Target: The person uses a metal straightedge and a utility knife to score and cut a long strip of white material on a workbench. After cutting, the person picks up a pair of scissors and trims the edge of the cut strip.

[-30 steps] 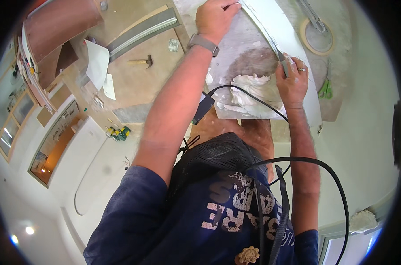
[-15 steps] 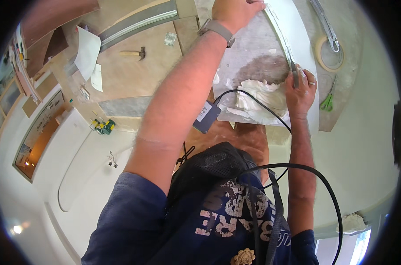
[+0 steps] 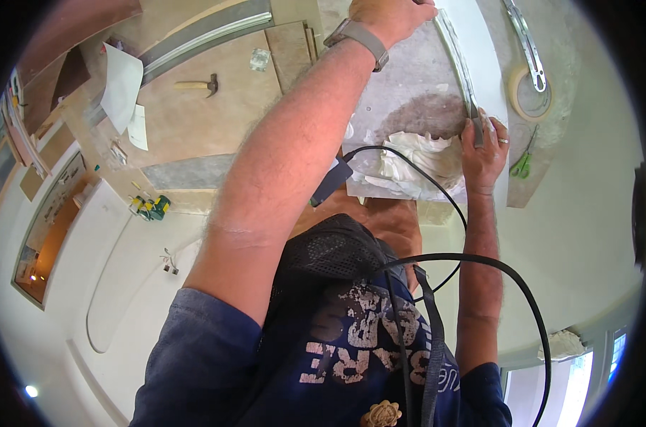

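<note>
Clasping a grey blade [image 3: 477, 132], the right hand [image 3: 484, 158] curls closed; the left hand's [image 3: 392, 19] hold is unclear.

Hammer [image 3: 199, 85] left, scissors [image 3: 526, 155] right of paste [image 3: 435, 153]

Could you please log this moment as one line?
Left hand: near far end of strip; Right hand: gripping flat grey piece; White paste: heaped on board; Green-handled scissors: near tape roll

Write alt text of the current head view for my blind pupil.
A person's right hand holds a narrow grey tool beside a mound of white paste; the left hand is at the picture's top edge. Green scissors lie nearby.
</note>
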Demonstrator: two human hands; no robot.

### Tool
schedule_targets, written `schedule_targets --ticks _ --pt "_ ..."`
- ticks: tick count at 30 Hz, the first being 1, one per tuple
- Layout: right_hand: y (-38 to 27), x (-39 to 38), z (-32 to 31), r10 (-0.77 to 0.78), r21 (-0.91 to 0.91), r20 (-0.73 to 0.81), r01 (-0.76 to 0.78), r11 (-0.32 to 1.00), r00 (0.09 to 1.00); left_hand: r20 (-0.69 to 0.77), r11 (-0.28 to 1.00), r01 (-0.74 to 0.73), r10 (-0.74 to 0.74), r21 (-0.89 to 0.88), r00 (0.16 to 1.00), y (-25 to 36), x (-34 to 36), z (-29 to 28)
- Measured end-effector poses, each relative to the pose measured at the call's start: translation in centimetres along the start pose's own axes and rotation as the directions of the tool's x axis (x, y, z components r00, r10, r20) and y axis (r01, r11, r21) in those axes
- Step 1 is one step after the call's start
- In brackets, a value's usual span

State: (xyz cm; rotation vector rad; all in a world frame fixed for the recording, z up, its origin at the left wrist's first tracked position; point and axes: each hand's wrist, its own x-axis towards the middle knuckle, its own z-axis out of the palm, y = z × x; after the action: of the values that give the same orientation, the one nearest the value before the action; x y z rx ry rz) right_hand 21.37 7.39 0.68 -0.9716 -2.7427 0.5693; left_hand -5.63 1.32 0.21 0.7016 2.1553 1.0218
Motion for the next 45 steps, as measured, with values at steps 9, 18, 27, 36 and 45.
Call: schedule_targets --ticks 9,18,27,36,45 --pt "0.0 0.0 0.0 0.025 0.041 0.020 -0.026 0.999 0.999 -0.011 1.000 0.001 -0.001 0.027 1.000 0.1 0.2 0.0" --pt "0.3 -0.6 0.3 0.025 0.017 0.010 -0.025 1.000 1.000 -0.029 0.977 0.156 -0.153 0.146 0.988 2.0 0.0 0.9" --pt "0.7 -0.9 0.2 -0.004 0.046 -0.066 0.007 0.999 0.998 0.002 0.976 0.157 -0.159 0.148 0.987 2.1 0.2 0.3" --pt "0.9 -0.7 0.1 -0.007 0.069 -0.045 0.010 0.998 0.999 0.003 0.981 0.120 -0.122 0.150 0.993 1.4 0.5 0.7" --pt "0.2 -0.2 -0.3 -0.016 0.047 -0.025 0.017 0.999 1.000 -0.019 0.977 0.148 -0.147 0.154 0.989 1.7 0.2 0.0"
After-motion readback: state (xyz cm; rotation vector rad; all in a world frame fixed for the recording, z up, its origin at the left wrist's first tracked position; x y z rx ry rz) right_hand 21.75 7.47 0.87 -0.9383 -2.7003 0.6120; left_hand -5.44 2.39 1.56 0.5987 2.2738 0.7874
